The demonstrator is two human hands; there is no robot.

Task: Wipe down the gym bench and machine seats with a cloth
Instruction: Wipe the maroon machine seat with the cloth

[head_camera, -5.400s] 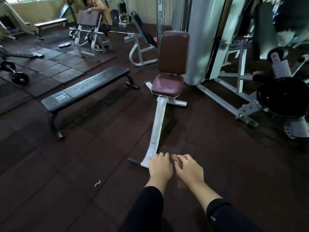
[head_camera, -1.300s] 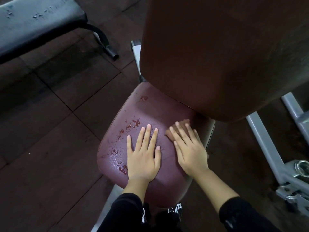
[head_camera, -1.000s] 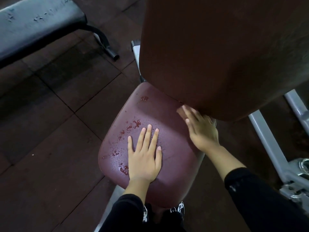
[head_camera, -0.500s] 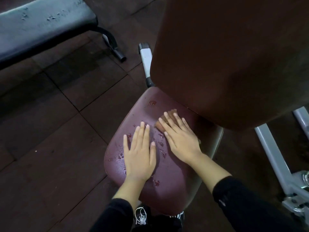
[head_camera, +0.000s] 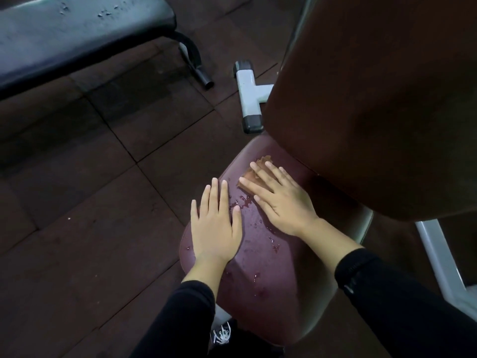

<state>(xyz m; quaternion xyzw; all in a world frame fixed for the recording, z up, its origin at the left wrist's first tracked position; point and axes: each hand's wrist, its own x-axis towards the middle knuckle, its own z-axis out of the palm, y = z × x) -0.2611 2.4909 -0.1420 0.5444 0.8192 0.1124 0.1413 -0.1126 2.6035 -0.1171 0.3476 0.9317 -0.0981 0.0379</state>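
Pressing, right hand point(head_camera: 281, 202) flat on likely cloth point(head_camera: 260, 167)

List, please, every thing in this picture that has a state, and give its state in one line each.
seat: wet, droplets on it, not yet wiped dry.
cloth: flat on the seat, pressed under the right hand.
right hand: fingers straight, pressing the cloth.
left hand: flat on the seat, holding nothing.
backrest: upright behind the seat.
black bench: untouched, specks on its pad.
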